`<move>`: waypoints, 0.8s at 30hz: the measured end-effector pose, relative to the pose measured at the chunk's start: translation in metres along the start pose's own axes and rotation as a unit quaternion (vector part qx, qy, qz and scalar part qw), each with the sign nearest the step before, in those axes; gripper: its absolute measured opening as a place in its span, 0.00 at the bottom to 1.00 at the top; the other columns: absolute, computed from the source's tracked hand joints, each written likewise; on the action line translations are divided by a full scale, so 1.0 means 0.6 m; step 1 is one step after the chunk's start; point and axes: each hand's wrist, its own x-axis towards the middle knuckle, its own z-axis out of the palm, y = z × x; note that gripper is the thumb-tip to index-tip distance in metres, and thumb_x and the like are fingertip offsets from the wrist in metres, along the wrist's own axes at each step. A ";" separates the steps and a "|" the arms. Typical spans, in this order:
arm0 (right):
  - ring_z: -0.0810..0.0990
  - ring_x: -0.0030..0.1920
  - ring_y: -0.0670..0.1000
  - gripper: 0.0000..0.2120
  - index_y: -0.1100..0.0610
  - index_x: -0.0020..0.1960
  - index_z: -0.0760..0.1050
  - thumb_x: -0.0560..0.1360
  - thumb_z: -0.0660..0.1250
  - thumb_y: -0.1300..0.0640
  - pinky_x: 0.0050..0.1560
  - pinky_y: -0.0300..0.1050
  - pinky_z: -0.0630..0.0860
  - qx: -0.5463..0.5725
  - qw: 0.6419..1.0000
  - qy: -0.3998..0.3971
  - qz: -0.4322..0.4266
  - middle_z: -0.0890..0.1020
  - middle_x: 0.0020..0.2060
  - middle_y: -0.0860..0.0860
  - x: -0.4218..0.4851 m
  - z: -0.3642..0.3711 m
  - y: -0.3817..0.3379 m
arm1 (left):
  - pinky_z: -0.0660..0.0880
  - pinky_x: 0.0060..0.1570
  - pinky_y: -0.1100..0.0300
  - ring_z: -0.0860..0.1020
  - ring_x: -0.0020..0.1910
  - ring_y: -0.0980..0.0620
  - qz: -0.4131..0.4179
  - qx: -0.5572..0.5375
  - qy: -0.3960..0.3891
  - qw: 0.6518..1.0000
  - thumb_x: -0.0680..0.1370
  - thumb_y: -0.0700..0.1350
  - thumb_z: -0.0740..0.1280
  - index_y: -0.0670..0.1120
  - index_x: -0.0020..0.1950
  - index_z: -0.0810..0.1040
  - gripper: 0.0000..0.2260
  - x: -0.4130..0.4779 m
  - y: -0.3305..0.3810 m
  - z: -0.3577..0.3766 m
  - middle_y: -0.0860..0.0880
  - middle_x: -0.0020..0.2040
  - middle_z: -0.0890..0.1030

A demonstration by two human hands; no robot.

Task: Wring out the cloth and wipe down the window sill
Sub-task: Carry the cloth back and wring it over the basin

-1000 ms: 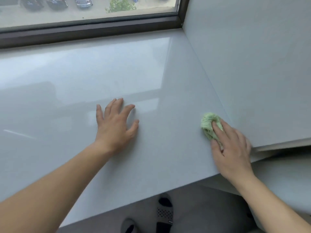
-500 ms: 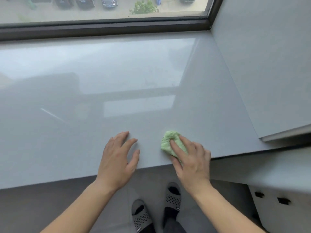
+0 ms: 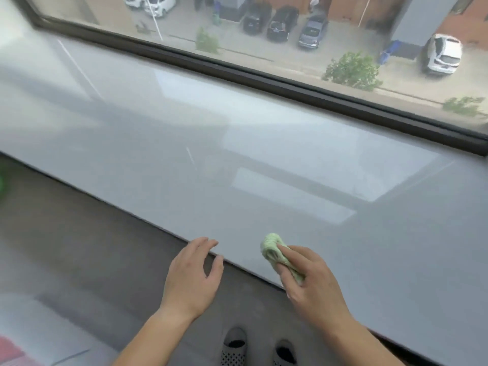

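Note:
A wide, glossy grey window sill [image 3: 264, 159] runs across the view below a dark-framed window. My right hand [image 3: 314, 289] presses a bunched pale green cloth [image 3: 273, 250] flat on the sill close to its front edge; the fingers cover the cloth's rear part. My left hand [image 3: 191, 276] is spread just left of it, fingertips resting on the sill's front edge, palm hanging over the floor, holding nothing.
The dark window frame [image 3: 290, 88] borders the sill's far side, with a parking lot outside. Grey floor [image 3: 79, 233] lies below the sill's front edge. My feet in patterned slippers [image 3: 235, 347] stand beneath. A green blur [image 3: 2, 183] shows at the left border.
My right hand has dragged the cloth leftward along the sill's front edge, away from the right side wall. My left hand slid back to the edge. The view has swung left.

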 end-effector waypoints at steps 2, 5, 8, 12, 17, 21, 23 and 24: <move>0.73 0.60 0.40 0.16 0.36 0.64 0.75 0.77 0.67 0.49 0.57 0.38 0.72 0.000 0.999 -0.028 -0.034 0.76 0.57 0.33 0.029 -0.010 -0.050 | 0.66 0.66 0.58 0.70 0.66 0.59 -0.040 -0.010 0.041 0.998 0.79 0.53 0.62 0.52 0.66 0.75 0.16 -0.014 -0.018 -0.047 0.60 0.64 0.73; 0.74 0.59 0.41 0.16 0.36 0.63 0.76 0.77 0.66 0.48 0.56 0.41 0.73 -0.009 0.993 -0.067 -0.096 0.76 0.56 0.33 0.074 -0.015 -0.132 | 0.68 0.64 0.58 0.72 0.64 0.57 -0.102 -0.033 0.111 0.988 0.79 0.52 0.62 0.52 0.65 0.76 0.15 -0.036 -0.047 -0.124 0.58 0.63 0.75; 0.75 0.58 0.42 0.15 0.37 0.63 0.76 0.77 0.66 0.47 0.55 0.44 0.75 -0.020 0.984 -0.099 -0.148 0.76 0.56 0.33 0.113 0.007 -0.218 | 0.69 0.63 0.57 0.73 0.63 0.55 -0.157 -0.036 0.178 0.971 0.79 0.51 0.62 0.50 0.65 0.76 0.15 -0.062 -0.083 -0.198 0.55 0.63 0.76; 0.76 0.57 0.45 0.15 0.39 0.63 0.77 0.76 0.66 0.48 0.54 0.47 0.76 -0.030 0.965 -0.149 -0.213 0.77 0.56 0.35 0.151 0.081 -0.341 | 0.70 0.59 0.56 0.74 0.63 0.51 -0.239 -0.029 0.239 0.941 0.79 0.53 0.62 0.50 0.66 0.74 0.16 -0.106 -0.154 -0.286 0.53 0.65 0.75; 0.78 0.55 0.52 0.15 0.46 0.62 0.79 0.76 0.69 0.53 0.52 0.50 0.76 -0.040 0.930 -0.195 -0.308 0.79 0.56 0.42 0.188 0.223 -0.515 | 0.68 0.64 0.55 0.71 0.66 0.51 -0.314 -0.016 0.293 0.903 0.79 0.53 0.61 0.50 0.69 0.71 0.19 -0.155 -0.285 -0.399 0.51 0.67 0.75; 0.78 0.53 0.54 0.14 0.50 0.61 0.80 0.75 0.70 0.55 0.51 0.50 0.76 -0.038 0.913 -0.192 -0.358 0.80 0.55 0.46 0.223 0.346 -0.655 | 0.69 0.63 0.54 0.72 0.66 0.49 -0.352 -0.006 0.309 0.884 0.79 0.54 0.61 0.50 0.70 0.70 0.20 -0.159 -0.406 -0.500 0.51 0.67 0.75; 0.78 0.53 0.55 0.14 0.51 0.61 0.80 0.75 0.70 0.56 0.51 0.50 0.75 -0.040 0.908 -0.188 -0.371 0.81 0.55 0.47 0.249 0.409 -0.721 | 0.70 0.62 0.53 0.73 0.64 0.48 -0.360 0.005 0.306 0.881 0.79 0.54 0.61 0.49 0.70 0.71 0.20 -0.150 -0.471 -0.552 0.50 0.66 0.75; 0.77 0.53 0.55 0.15 0.51 0.61 0.80 0.75 0.71 0.57 0.51 0.49 0.75 -0.041 0.907 -0.190 -0.373 0.81 0.55 0.48 0.262 0.440 -0.751 | 0.71 0.61 0.53 0.74 0.63 0.47 -0.364 0.011 0.305 0.880 0.79 0.54 0.62 0.49 0.69 0.71 0.20 -0.146 -0.500 -0.576 0.49 0.65 0.76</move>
